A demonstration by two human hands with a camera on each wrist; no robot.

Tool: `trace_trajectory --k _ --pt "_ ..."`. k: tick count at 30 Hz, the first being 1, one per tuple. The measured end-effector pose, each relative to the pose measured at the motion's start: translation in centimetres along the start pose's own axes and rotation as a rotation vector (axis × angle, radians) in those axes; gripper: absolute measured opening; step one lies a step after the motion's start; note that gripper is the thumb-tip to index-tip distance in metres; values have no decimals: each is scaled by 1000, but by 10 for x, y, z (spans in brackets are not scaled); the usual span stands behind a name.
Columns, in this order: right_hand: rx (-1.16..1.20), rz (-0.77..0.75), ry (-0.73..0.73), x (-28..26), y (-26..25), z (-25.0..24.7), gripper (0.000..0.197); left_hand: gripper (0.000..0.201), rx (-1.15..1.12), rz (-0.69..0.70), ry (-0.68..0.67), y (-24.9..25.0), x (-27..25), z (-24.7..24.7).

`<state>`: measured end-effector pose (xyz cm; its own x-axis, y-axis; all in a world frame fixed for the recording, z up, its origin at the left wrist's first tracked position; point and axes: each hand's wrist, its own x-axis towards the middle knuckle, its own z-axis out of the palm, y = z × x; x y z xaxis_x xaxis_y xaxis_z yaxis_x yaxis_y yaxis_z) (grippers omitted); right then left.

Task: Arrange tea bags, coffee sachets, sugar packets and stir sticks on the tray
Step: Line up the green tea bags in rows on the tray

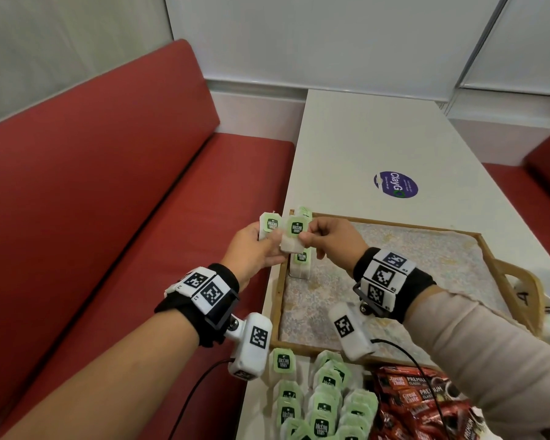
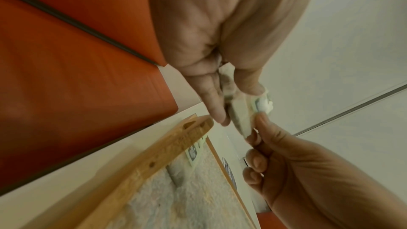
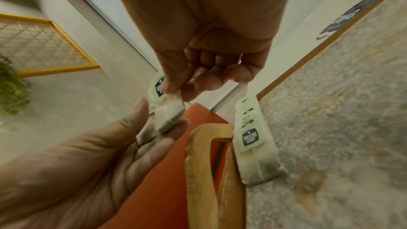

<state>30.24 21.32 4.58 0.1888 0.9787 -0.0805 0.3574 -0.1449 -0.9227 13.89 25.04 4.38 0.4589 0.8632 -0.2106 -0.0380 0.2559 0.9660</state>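
Nearest, short of the wooden tray (image 1: 486, 249): loose McCoy tea bags (image 1: 323, 404) beside red Great Taste coffee sachets (image 1: 423, 398) — supply piles, not yet placed. Over the tray's left edge, the left hand (image 1: 254, 249) pinches a small stack of tea bags (image 1: 269, 225) between thumb and fingers; the right hand (image 1: 332, 238) pinches one tea bag (image 1: 294, 233) by its top, likely peeling it off to lay down. Just inside that edge runs a row of placed tea bags (image 3: 251, 138) — the right wrist view shows them overlapping; the head view hides most. Beyond the tray: a ClayGo sticker (image 1: 396, 184).
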Motion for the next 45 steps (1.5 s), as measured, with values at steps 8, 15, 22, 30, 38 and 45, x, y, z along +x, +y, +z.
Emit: trace_trajectory --k 8,15,22,30,38,45 --pt "-227 231 -159 -3 30 -9 16 21 -8 -26 69 -1 3 -2" --pt "-185 374 -240 -3 32 -1 21 18 14 -15 63 -3 5 -3" --pt "-144 450 -193 4 30 2 17 16 11 -12 65 -5 9 -6" --pt "-306 375 -127 8 27 5 31 17 40 7 58 -5 11 -9" --pt "-409 258 -284 8 26 9 14 16 94 24 92 -8 14 -9" --pt "-333 153 -201 3 17 7 20 14 291 137 116 -8 12 -11"
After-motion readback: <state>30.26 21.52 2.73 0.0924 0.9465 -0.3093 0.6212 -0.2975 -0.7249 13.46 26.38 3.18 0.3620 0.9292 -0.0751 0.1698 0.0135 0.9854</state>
